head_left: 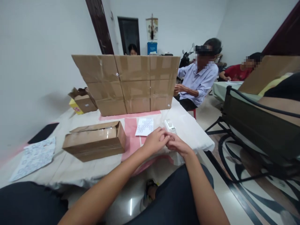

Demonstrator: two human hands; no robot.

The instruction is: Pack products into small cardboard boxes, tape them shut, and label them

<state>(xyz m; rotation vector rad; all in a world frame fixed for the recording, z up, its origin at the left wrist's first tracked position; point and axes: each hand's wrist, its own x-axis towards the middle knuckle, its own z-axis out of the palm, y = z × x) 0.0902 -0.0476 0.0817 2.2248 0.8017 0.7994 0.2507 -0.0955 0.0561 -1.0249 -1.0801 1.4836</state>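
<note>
My left hand [155,139] and my right hand [179,144] meet over the front edge of the table, with their fingers curled and touching one another. Whether anything small sits between them is hidden. Just behind the fingers is a small white device [169,125] with a rounded part on top. A white sheet printed with rows of small squares [144,126] lies behind my left hand. Farther left stands a long closed cardboard box [93,142].
A tall cardboard screen [133,84] stands across the table [194,134]. Behind my left arm are an open carton [85,101], a black flat object [44,132] and a printed sheet [35,157]. A person [199,81] sits beyond the right edge; a folding chair [260,131] stands nearby.
</note>
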